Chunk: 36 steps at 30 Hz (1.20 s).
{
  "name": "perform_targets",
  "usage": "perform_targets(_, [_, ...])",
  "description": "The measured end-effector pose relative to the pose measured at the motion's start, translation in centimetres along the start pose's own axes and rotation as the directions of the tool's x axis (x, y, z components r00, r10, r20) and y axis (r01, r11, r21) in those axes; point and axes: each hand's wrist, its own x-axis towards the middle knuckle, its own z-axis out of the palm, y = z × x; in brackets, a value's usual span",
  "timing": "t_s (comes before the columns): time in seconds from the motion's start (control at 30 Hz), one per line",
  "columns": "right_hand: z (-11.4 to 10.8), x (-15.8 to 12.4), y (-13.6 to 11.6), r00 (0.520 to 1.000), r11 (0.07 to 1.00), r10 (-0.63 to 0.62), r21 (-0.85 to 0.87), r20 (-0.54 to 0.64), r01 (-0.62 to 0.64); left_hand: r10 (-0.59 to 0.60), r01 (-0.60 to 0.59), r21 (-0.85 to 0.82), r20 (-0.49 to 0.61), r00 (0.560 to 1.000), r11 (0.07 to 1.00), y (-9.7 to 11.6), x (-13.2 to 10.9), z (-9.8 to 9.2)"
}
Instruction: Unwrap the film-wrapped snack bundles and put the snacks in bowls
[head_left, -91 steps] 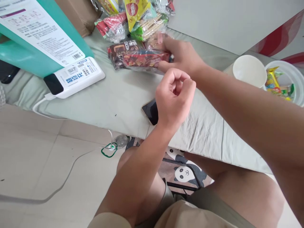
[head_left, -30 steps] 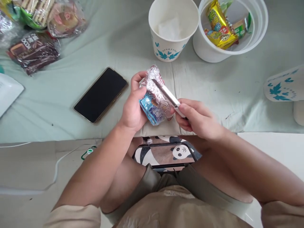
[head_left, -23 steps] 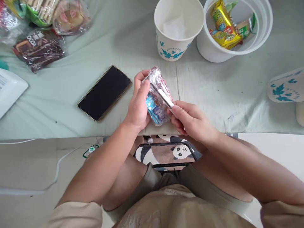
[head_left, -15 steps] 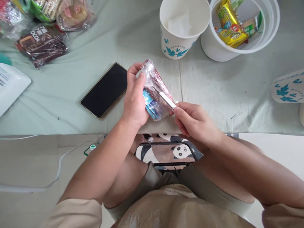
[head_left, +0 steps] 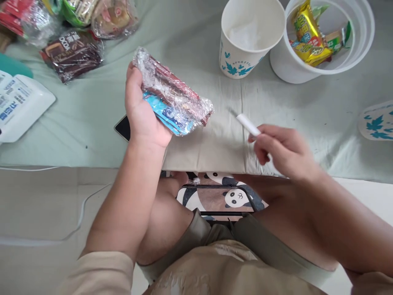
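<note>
My left hand [head_left: 143, 112] grips a bundle of snack packets [head_left: 176, 94] in clear plastic film, held tilted above the table. Dark red and bright blue wrappers show through the crinkled film. My right hand [head_left: 281, 149], slightly blurred, is closed round the end of a slim white-handled knife [head_left: 248, 124]. Its thin dark blade points up and left, apart from the bundle. Under my left hand lies a phone [head_left: 123, 128], with only a corner showing.
A paper cup [head_left: 235, 67] holding white tissue stands beside a white tub [head_left: 287, 61] with snack packets inside. Another cup [head_left: 376, 121] lies at the right. Wrapped snacks [head_left: 75, 55] and a white bottle-like container [head_left: 29, 106] are at the left. The cloth-covered table's front edge [head_left: 208, 169] runs above my knees.
My left hand has carried the bundle up and left, over the phone. My right hand has drawn the knife away from the film, to the right.
</note>
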Motion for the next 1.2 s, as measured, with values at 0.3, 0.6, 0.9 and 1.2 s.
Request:
perform_targets(0.3, [-2.0,4.2,5.1,0.822,0.772,-0.313,-0.631,-0.476,-0.071,0.122,-0.117,-0.055,0.099,0.988,0.992,-2.1,-2.2,4.4])
perform_targets(0.6, [3.1,1.4,1.5,0.849,0.86,-0.492,-0.26,-0.192,0.439,0.078,-0.075,-0.02,0.182,0.98,0.997,-4.2,-2.6,6.6])
perform_targets(0.9, [1.9,0.5,1.6,0.657,0.665,-0.741,-0.283,-0.137,0.691,0.139,-0.143,-0.098,-0.041,0.989,0.985,-2.6,-1.3,5.2])
perform_targets(1.2, [0.5,1.0,1.3,0.705,0.707,-0.703,-0.198,-0.093,0.679,-0.255,0.276,-0.069,0.219,0.942,0.959,-1.4,-2.4,4.8])
